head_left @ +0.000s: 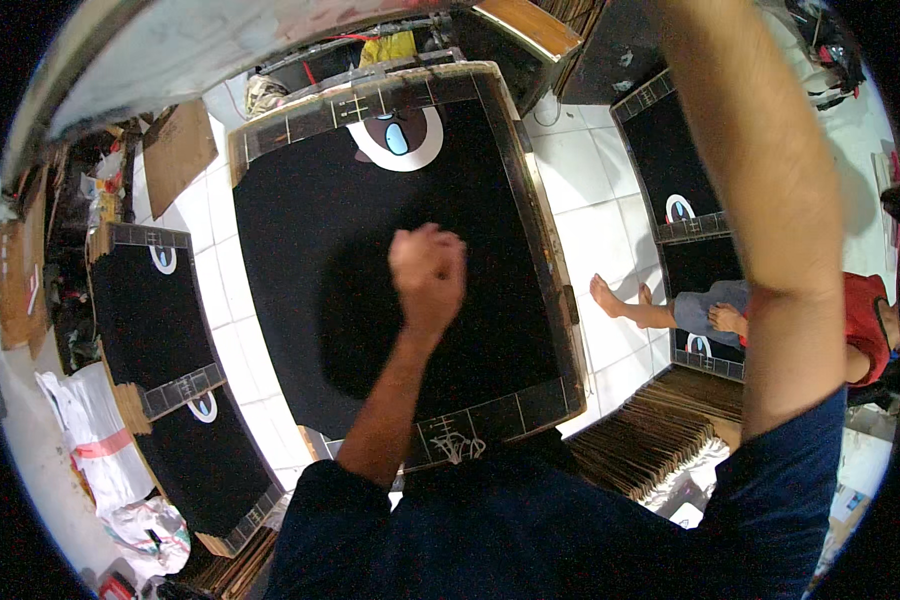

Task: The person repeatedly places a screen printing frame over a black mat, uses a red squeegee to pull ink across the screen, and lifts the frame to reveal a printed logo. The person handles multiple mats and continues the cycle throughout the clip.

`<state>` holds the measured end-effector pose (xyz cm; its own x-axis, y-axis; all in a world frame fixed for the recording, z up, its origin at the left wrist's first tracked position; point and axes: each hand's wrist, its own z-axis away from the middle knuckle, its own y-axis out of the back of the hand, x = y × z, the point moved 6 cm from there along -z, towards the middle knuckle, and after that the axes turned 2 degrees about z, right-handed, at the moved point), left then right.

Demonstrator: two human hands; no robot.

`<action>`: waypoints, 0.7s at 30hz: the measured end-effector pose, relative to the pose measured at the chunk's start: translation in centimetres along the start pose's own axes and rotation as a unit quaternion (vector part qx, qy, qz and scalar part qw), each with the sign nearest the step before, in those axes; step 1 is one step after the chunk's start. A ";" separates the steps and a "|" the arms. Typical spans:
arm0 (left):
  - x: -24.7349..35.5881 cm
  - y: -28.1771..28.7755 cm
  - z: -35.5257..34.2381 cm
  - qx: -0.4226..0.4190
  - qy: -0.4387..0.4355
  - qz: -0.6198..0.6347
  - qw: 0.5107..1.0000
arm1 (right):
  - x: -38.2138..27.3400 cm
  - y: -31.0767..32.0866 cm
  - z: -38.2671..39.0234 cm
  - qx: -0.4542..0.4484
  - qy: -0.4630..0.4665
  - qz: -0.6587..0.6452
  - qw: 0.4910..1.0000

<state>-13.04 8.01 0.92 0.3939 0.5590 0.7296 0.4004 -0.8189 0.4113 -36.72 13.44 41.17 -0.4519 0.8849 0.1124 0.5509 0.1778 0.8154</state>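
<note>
Hand (L) (pixel 430 275) over blk cloth (pixel 300 240) w/ white-ringed print (pixel 398 142), R arm (pixel 785 200) outstretched

The middle cloth (pixel 360 240) is plain black, its round print (pixel 398 139) white, dark brown and light blue; beside the cloth, white floor tiles (pixel 595 170); left of it, white sacking (pixel 80 405) striped pinkish-red; right of it, a red shirt (pixel 865 330) and grey shorts (pixel 692 308)

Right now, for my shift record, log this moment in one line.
left hand: over flat black sheet, contact unclear | right hand: out of view | white-ringed round print: far end
</note>
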 end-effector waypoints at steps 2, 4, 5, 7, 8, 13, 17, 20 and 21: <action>-0.3 7.8 -2.7 0.064 0.138 0.038 0.988 | -0.1 -0.4 4.2 0.132 -0.029 -0.045 0.990; 1.9 14.5 -4.8 0.164 0.147 0.113 0.969 | -1.8 0.3 10.8 0.400 0.068 -0.051 0.913; 2.5 16.4 -4.9 0.230 0.173 0.304 0.908 | -1.6 -1.5 14.0 0.324 0.023 -0.097 0.941; 3.9 18.4 -2.9 0.271 0.248 0.462 0.807 | -3.4 -3.9 22.4 0.262 -0.002 -0.113 0.958; 4.2 18.7 -1.9 0.268 0.253 0.536 0.760 | -4.4 -5.3 26.4 0.160 -0.019 -0.163 0.973; -3.7 13.1 9.7 0.267 0.561 0.387 0.682 | -5.3 -14.5 38.2 -0.068 -0.134 -0.328 0.933; -8.1 13.0 14.7 0.076 0.672 0.240 0.696 | 1.0 -25.8 33.4 -0.071 -0.176 -0.254 0.949; -7.9 15.1 15.1 -0.005 0.605 -0.065 0.794 | 4.9 -33.7 24.9 -0.027 -0.106 -0.186 0.976; -6.7 15.0 13.5 -0.011 0.449 -0.195 0.872 | 5.1 -35.5 22.6 0.003 -0.075 -0.177 0.981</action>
<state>1.55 -6.25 -5.15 -0.5796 0.4755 0.6618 0.3392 -0.5977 0.7264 -42.76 21.41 -0.05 -0.5078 0.8207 -0.2618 0.3822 0.4870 0.7853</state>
